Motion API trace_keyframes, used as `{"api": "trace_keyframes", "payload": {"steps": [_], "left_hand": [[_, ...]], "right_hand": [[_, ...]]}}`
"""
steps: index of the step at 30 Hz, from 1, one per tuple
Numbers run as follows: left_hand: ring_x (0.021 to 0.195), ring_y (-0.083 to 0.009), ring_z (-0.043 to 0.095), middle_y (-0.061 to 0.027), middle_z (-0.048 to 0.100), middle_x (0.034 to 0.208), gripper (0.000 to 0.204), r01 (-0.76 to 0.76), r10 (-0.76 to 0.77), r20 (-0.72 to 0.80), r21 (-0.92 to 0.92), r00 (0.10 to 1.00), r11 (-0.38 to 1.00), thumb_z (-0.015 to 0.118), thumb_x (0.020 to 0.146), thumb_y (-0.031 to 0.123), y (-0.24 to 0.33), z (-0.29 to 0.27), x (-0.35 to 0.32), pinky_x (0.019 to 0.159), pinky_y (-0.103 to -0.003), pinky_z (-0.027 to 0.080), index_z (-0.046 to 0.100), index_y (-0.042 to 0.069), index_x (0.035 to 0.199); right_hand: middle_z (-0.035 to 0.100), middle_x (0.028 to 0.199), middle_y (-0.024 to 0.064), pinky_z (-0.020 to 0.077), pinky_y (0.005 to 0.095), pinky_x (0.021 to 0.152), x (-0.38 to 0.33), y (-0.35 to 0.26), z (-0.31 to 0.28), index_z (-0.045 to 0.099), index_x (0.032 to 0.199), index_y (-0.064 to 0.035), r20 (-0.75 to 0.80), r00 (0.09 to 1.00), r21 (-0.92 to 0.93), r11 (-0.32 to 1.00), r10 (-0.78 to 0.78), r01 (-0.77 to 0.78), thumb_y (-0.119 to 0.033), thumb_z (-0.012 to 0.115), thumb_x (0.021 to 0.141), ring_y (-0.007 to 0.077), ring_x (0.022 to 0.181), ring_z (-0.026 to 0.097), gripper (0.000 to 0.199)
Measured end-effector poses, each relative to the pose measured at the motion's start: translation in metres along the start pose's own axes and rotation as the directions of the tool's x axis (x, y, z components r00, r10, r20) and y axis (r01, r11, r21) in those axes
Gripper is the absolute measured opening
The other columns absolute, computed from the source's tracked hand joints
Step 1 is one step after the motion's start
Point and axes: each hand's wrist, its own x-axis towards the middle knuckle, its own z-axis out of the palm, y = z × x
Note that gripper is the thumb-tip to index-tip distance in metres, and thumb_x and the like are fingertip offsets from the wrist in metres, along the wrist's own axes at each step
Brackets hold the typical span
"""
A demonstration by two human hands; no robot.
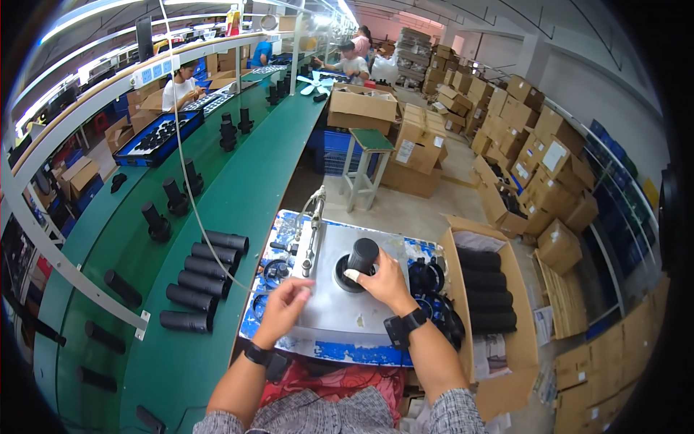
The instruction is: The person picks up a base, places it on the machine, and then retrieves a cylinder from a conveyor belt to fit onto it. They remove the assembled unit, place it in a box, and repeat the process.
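My right hand (385, 281) is closed around a black ribbed cylinder (363, 254), which stands tilted in a round dark seat on a metal-topped work table (340, 313). The thumb presses at the cylinder's lower end. My left hand (285, 307) hovers to the left of it, fingers curled with thumb and fingertips close together, and nothing shows between them. Just beyond those fingertips stands a metal clamp fixture (312, 239) with a thin hose. Black ring-shaped parts (426, 276) lie at the table's right side, and a few more (276, 270) sit at its left edge.
On the left runs a green conveyor bench (238, 188) carrying several black tubes (195, 283) and upright black parts (173, 195). An open carton (463, 347) of black tubes stands at right. Beyond are a stool (367, 145), stacked cartons (535, 173) and people (354, 65) working.
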Motion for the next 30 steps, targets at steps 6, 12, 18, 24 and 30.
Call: {"api": "trace_keyframes", "payload": {"steps": [6, 12, 18, 24, 30], "left_hand": [[0.09, -0.0287, 0.068, -0.0125, 0.069, 0.107, 0.025, -0.191, 0.326, -0.022, 0.774, 0.945, 0.604, 0.064, 0.101, 0.006, -0.016, -0.074, 0.091, 0.081, -0.038, 0.056, 0.069, 0.001, 0.126], [0.109, -0.0417, 0.071, -0.0187, 0.071, 0.119, 0.024, -0.125, -0.03, 0.139, 0.951, 0.99, 0.282, 0.062, 0.104, 0.019, -0.075, -0.107, 0.135, 0.092, -0.052, 0.057, 0.071, 0.005, 0.12], [0.111, -0.0415, 0.071, -0.0191, 0.071, 0.123, 0.025, -0.054, -0.057, 0.07, 0.969, 0.996, 0.243, 0.062, 0.105, 0.023, -0.083, -0.109, 0.146, 0.092, -0.053, 0.057, 0.071, 0.005, 0.119], [0.116, -0.042, 0.07, -0.0216, 0.068, 0.134, 0.03, 0.076, -0.327, -0.03, 0.989, 0.944, 0.131, 0.064, 0.105, 0.023, -0.056, -0.104, 0.145, 0.094, -0.053, 0.057, 0.068, 0.003, 0.126], [0.12, -0.0333, 0.066, -0.0218, 0.063, 0.139, 0.036, -0.272, 0.6, -0.11, 0.817, 0.792, 0.508, 0.062, 0.105, 0.009, -0.002, -0.06, 0.088, 0.092, -0.044, 0.056, 0.062, 0.0, 0.14]], "right_hand": [[0.078, 0.114, 0.0188, 0.0608, 0.0412, 0.093, -0.005, -0.01, 0.002, 0.067, 0.127, 0.0, -0.019, 0.999, 0.007, 0.999, 0.039, -0.039, -0.024, 0.094, 0.079, 0.0328, 0.103, 0.077, 0.061], [0.077, 0.114, 0.0202, 0.0608, 0.0438, 0.093, -0.005, -0.01, 0.001, 0.066, 0.129, -0.0018, -0.004, 0.999, 0.071, 0.997, 0.041, -0.041, -0.019, 0.089, 0.08, 0.0366, 0.104, 0.076, 0.057], [0.076, 0.115, 0.0208, 0.0606, 0.0446, 0.093, -0.008, -0.012, 0.001, 0.064, 0.13, -0.002, -0.013, 0.998, 0.043, 0.997, 0.059, -0.059, -0.018, 0.088, 0.08, 0.0377, 0.106, 0.076, 0.058], [0.076, 0.116, 0.0218, 0.0602, 0.0455, 0.093, -0.006, -0.006, 0.005, 0.064, 0.13, -0.0014, -0.003, 0.999, 0.022, 0.999, 0.034, -0.034, -0.017, 0.088, 0.08, 0.0391, 0.106, 0.075, 0.058], [0.078, 0.11, 0.0208, 0.0599, 0.0456, 0.093, -0.003, -0.01, -0.006, 0.067, 0.123, -0.0005, -0.035, 0.999, -0.026, 0.999, 0.024, -0.025, -0.017, 0.088, 0.08, 0.0386, 0.102, 0.076, 0.051]]}}
